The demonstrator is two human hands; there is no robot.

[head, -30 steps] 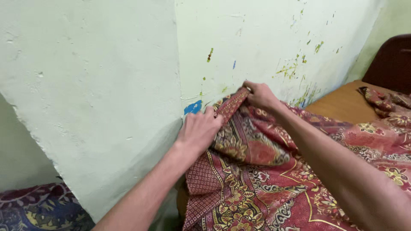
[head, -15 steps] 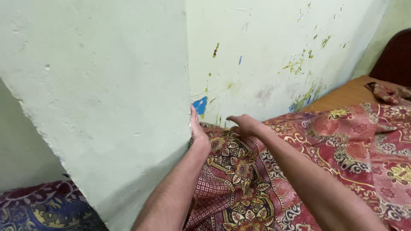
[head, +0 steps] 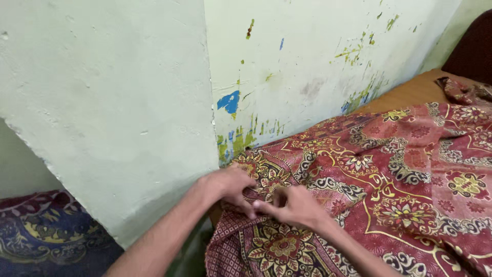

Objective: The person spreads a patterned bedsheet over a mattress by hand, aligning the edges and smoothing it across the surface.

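Both hands, the left hand [head: 228, 185] and right hand [head: 294, 205], pinched the red patterned bedsheet [head: 389, 190] at the bed's corner beside the pale green wall [head: 113, 102], apparently tucking it, which likely needed pressing downward.

My left hand [head: 228, 187] and right hand [head: 289, 205] meet low in the middle of the frame, fingertips touching, both resting on the near corner of the bedsheet [head: 389, 190]. The bedsheet spreads from there across the lower right of the frame, lying on the bed [head: 410, 92], whose bare top shows beyond it at the upper right. The wall [head: 307, 56] runs along the bed's far side across the top. A pillar [head: 102, 102] fills the left half, just beside my left hand. Another cloth [head: 41, 225] lies at the lower left, beyond the pillar.
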